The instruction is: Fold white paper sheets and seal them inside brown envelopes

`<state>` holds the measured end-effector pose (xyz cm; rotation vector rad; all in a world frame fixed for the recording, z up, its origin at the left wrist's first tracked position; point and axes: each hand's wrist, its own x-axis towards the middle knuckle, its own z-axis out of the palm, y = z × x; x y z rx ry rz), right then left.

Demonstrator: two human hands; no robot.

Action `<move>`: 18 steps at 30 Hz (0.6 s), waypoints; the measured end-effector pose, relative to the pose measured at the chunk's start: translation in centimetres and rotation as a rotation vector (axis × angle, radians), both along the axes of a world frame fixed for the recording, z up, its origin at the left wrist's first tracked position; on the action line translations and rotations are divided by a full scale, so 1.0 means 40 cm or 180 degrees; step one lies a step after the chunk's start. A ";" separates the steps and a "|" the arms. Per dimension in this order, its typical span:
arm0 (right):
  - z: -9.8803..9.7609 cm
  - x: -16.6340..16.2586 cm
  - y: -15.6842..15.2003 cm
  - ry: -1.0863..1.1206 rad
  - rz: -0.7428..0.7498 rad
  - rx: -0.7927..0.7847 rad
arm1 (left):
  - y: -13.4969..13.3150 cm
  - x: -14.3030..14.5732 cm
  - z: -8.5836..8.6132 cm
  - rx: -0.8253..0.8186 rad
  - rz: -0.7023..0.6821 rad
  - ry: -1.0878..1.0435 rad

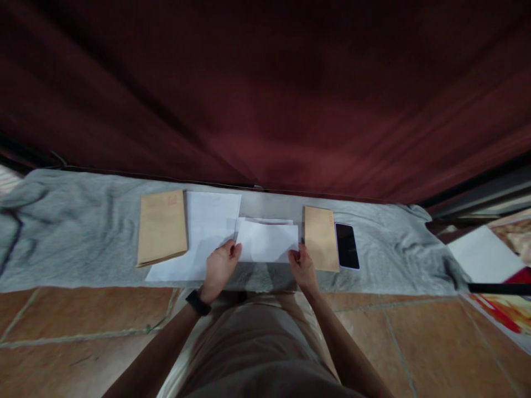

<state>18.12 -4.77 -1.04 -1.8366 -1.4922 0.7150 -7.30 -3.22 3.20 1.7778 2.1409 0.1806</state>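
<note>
A folded sheet of white paper [267,241] lies across the middle of the cloth-covered surface, its back edge slightly uneven with another layer showing behind. My left hand [220,269] pinches its left edge between thumb and fingers. At the lower right corner, my right hand [302,266] grips the same paper, thumb on top. Flat white sheets [211,221] lie to the left, partly under my left hand and under a stack of brown envelopes [162,228]. Just beyond my right hand rests another brown envelope [321,237].
A dark-screened phone [347,246] lies beside the right envelope. Grey cloth [83,232] covers the narrow surface. Behind it hangs a dark red curtain [265,99]. White paper and a colourful printed item [508,312] are at the far right. Tiled floor [373,331] shows in front.
</note>
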 end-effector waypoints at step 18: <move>-0.004 -0.017 0.048 -0.0445 0.0058 -0.0077 | 0.037 0.031 0.010 -0.0157 0.0049 0.0518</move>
